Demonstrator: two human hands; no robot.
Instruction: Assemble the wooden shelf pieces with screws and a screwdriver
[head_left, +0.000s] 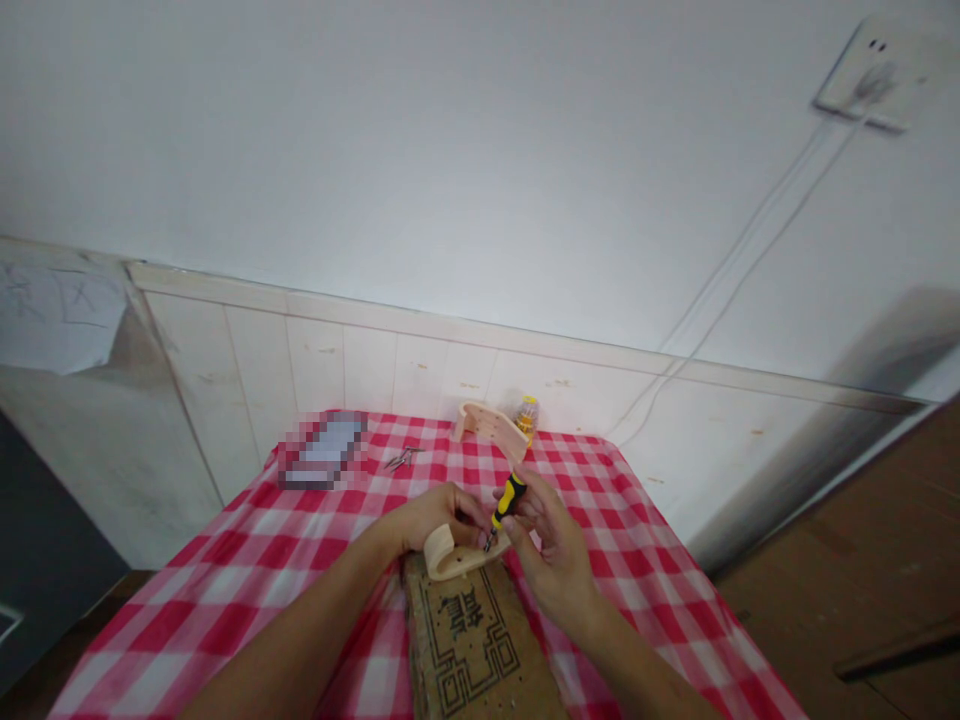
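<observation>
My left hand (431, 520) grips a pale curved wooden piece (450, 556) that rests on the far end of a brown wooden board (469, 645) with a dark engraved pattern. My right hand (544, 545) pinches a small yellow-and-black screwdriver (506, 505), tip down onto the curved piece. Both hands are closed around what they hold. The board lies on a table with a red-and-white checked cloth (240, 580).
At the table's far edge lie a second curved wooden piece (491, 425), a small yellow jar (527, 415), small metal pliers (403, 459) and a blurred flat item (322, 450). A tiled wall stands behind. White cables (739, 270) run up to a wall socket (874, 75).
</observation>
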